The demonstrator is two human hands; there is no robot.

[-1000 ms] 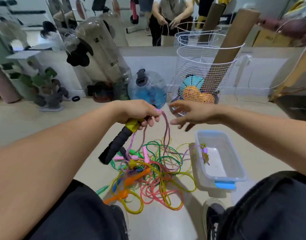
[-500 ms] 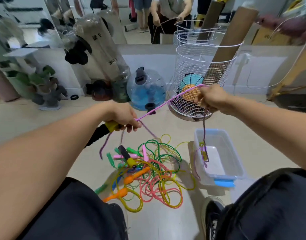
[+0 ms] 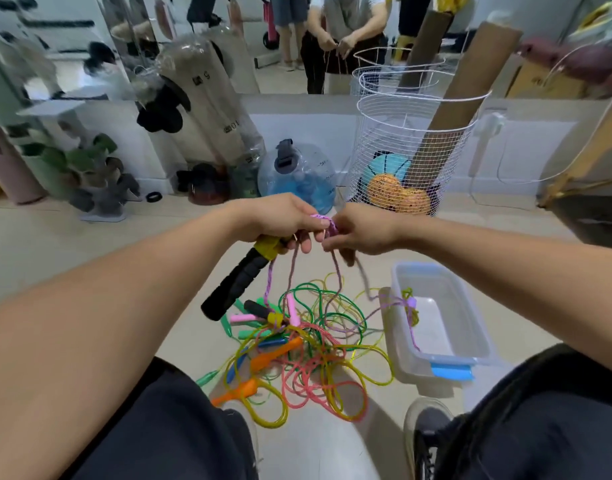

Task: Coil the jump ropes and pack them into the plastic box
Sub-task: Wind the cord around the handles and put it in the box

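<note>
My left hand (image 3: 280, 220) grips a black and yellow handle (image 3: 240, 277) together with loops of a pink braided jump rope (image 3: 290, 271). My right hand (image 3: 363, 232) pinches the same rope right beside the left hand's fingers. The rope's far end trails down over the rim into the clear plastic box (image 3: 470, 327) at the right, which has a blue latch. Below the hands a tangled pile of ropes (image 3: 308, 355) in yellow, green, pink and orange lies on the floor, with several coloured handles among them.
A white wire basket (image 3: 377, 157) with balls and cardboard tubes stands behind the hands. A blue water jug (image 3: 297, 174) and clear bags sit at the wall to the left. My knees and a shoe (image 3: 425, 434) frame the pile. A mirror shows people behind.
My right hand had stretched the pink rope out to the right and has now come back to meet the left hand, adding a loop there. The left hand has dropped a little.
</note>
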